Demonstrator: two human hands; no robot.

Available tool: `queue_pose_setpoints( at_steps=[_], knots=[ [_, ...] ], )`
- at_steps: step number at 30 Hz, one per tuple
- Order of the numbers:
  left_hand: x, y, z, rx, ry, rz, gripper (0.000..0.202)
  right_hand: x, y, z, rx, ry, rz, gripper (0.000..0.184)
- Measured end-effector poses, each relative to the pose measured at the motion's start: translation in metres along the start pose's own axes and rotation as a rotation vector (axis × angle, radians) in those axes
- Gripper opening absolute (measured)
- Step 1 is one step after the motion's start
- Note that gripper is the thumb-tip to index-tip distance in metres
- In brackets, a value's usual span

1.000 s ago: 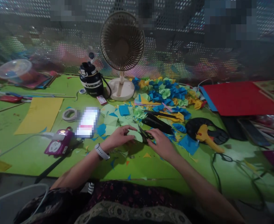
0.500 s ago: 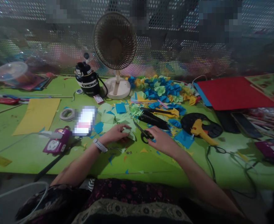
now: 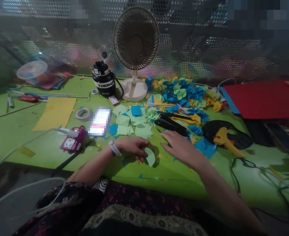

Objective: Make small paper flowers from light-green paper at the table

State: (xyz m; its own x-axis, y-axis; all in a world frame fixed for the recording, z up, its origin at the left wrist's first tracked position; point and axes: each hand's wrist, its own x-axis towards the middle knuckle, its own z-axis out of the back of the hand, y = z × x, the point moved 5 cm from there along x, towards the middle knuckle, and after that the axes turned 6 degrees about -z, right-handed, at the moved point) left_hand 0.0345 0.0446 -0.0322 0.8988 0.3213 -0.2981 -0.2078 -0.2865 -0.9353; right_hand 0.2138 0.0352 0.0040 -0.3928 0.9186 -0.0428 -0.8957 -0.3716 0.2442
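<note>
Two hands: the left hand (image 3: 132, 146) grips one pale green paper cutout (image 3: 149, 156); the right hand (image 3: 181, 147) spreads open, empty.

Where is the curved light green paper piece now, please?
In the head view, the curved light green paper piece is at the fingertips of the left hand, left of the right hand.

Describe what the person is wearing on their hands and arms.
The left hand and right hand are bare, without gloves. A white watch-style band circles the left wrist. The forearms are uncovered. At the bottom of the view is a dark garment with a small pink floral print, edged by a patterned border.
</note>
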Motion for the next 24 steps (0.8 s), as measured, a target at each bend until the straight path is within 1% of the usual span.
queue_pose_setpoints(
  at_steps=[2,4,5,7,9,11,14,16,17,18,20,22,23,24],
  knots=[
    [-0.001,-0.001,-0.004,-0.011,0.049,-0.003,0.035,0.016,0.015,-0.014,0.018,0.011,0.092,0.046],
    [-0.003,-0.002,-0.010,-0.018,0.120,0.011,0.033,0.028,0.027,-0.029,0.010,0.056,0.183,0.050],
    [-0.004,-0.002,-0.013,-0.018,0.163,0.021,0.032,0.033,0.030,-0.036,0.003,0.075,0.206,0.052],
    [-0.005,-0.002,-0.020,-0.015,0.238,0.035,0.033,0.040,0.031,-0.044,-0.023,0.078,0.194,0.056],
    [-0.005,-0.003,-0.025,-0.006,0.277,0.038,0.033,0.044,0.028,-0.045,-0.060,0.030,0.130,0.058],
    [-0.005,-0.003,-0.027,0.005,0.287,0.036,0.029,0.044,0.027,-0.044,-0.087,-0.021,0.099,0.056],
    [-0.006,-0.004,-0.029,0.029,0.307,0.042,0.022,0.036,0.030,-0.043,-0.086,-0.040,0.159,0.050],
    [-0.005,-0.005,-0.028,0.054,0.281,0.033,0.019,0.028,0.030,-0.043,-0.063,-0.035,0.206,0.047],
    [-0.003,-0.006,-0.025,0.067,0.226,0.016,0.018,0.025,0.028,-0.041,-0.046,-0.039,0.215,0.045],
    [-0.001,-0.007,-0.020,0.081,0.137,-0.009,0.018,0.022,0.025,-0.039,-0.026,-0.049,0.214,0.044],
    [0.003,-0.009,-0.007,0.131,-0.123,-0.070,0.019,0.018,0.016,-0.031,0.027,-0.097,0.184,0.042],
    [0.004,-0.009,0.007,0.214,-0.396,-0.114,0.022,0.016,0.006,-0.020,0.103,-0.176,0.134,0.040],
    [0.004,-0.009,0.013,0.256,-0.502,-0.123,0.024,0.014,0.002,-0.015,0.150,-0.222,0.106,0.039],
    [0.004,-0.008,0.017,0.285,-0.579,-0.124,0.028,0.013,-0.001,-0.010,0.198,-0.265,0.081,0.038]
  ],
)
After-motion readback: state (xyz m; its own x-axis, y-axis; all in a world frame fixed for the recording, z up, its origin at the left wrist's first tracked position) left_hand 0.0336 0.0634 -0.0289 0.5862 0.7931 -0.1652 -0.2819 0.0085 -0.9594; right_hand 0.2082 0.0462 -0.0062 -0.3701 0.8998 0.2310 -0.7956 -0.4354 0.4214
